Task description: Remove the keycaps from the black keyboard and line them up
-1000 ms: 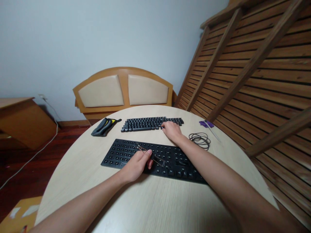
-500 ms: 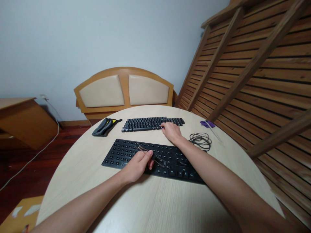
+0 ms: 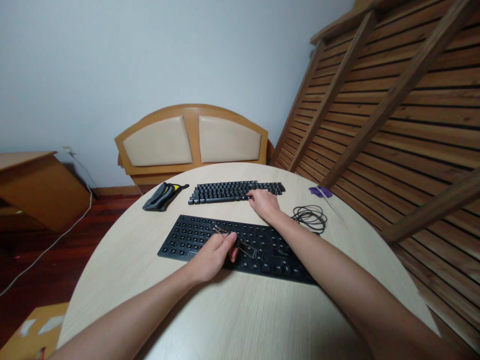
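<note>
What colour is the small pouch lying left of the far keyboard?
The pouch is dark grey with yellow patches, seen in the head view.

We've got a black keyboard base w/ keycaps off, bare switch studs in rows, lying flat near the table's middle, long side running left-right & skewed a bit, right end closer to us. A thin wire keycap puller lies slanted across its middle, pinched in our left hand. Behind it, well apart, the pulled keycaps sit in neat rows, black w/ pale legends, laid out approx. like a full keyboard, parallel to the far table edge. Our right hand rests on that set's right part, fingers on the caps.
</note>
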`<state>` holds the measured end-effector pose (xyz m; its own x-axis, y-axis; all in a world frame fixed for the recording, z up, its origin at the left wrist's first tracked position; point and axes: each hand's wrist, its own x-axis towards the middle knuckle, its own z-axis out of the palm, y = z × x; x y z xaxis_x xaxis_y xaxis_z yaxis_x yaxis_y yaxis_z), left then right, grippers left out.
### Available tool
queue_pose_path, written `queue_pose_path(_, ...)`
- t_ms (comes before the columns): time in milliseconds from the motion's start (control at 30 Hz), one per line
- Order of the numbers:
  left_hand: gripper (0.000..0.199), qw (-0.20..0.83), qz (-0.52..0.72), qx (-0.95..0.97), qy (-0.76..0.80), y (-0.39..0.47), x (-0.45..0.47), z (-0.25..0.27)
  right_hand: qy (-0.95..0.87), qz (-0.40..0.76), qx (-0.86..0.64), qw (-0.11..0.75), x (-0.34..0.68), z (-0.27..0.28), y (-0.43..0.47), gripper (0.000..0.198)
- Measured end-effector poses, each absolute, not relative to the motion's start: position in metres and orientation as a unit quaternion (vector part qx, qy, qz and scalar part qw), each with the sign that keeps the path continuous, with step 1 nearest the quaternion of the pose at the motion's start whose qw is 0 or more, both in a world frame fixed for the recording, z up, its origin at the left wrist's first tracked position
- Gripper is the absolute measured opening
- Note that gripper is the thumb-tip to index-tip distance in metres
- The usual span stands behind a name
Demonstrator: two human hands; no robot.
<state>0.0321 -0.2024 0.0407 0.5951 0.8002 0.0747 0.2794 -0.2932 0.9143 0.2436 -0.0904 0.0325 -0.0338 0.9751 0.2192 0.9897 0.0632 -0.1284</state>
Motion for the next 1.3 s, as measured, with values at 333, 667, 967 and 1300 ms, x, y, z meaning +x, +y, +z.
queue_pose_path(333,0.058,0.455,0.268,0.767,0.364,-0.201,0.031,0.037,-0.743,0.026,-0.657,0.122,0.257,0.060,-0.121,0.044)
queue_pose_path(667,0.056,0.401,0.255,0.802,0.362,-0.205,0.035,0.035,-0.854,0.150,-0.464,0.179,0.278,0.072,-0.228,0.027)
queue_pose_path(967,0.055,0.318,0.265,0.836,0.361,-0.214,0.042,0.029,-0.875,0.221,-0.416,0.107,0.283,0.049,-0.245,0.050)
queue_pose_path(1300,0.048,0.241,0.230,0.860,0.386,-0.220,0.039,0.037,-0.871,0.211,-0.415,0.156,0.264,0.041,-0.249,0.032)
